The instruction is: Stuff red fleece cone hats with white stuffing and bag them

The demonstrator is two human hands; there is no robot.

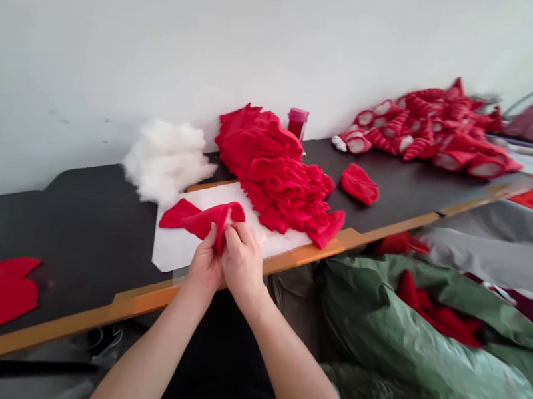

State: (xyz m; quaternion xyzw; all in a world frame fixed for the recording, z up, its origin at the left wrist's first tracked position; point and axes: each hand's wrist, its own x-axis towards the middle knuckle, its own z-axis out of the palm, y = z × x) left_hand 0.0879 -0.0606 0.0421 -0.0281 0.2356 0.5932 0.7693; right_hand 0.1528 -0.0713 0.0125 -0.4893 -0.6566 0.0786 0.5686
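Note:
A red fabric piece [200, 219] is held above a white sheet [170, 252] near the table's front edge. My left hand [206, 264] is closed on its lower side, thumb up against the cloth. My right hand [241, 256] is closed at its opening, fingers pressed together by a bit of white stuffing. Behind the hands lies a large heap of red fabric pieces [276, 167]. A pile of white stuffing [164, 160] sits at the back left of the sheet.
One red piece [360, 184] lies right of the heap, a red-lidded jar [297, 123] behind it. Striped red items [424, 127] are piled farther right. Red fabric [11, 297] lies at left. A green bag [380, 312] stands below the table edge [308, 253].

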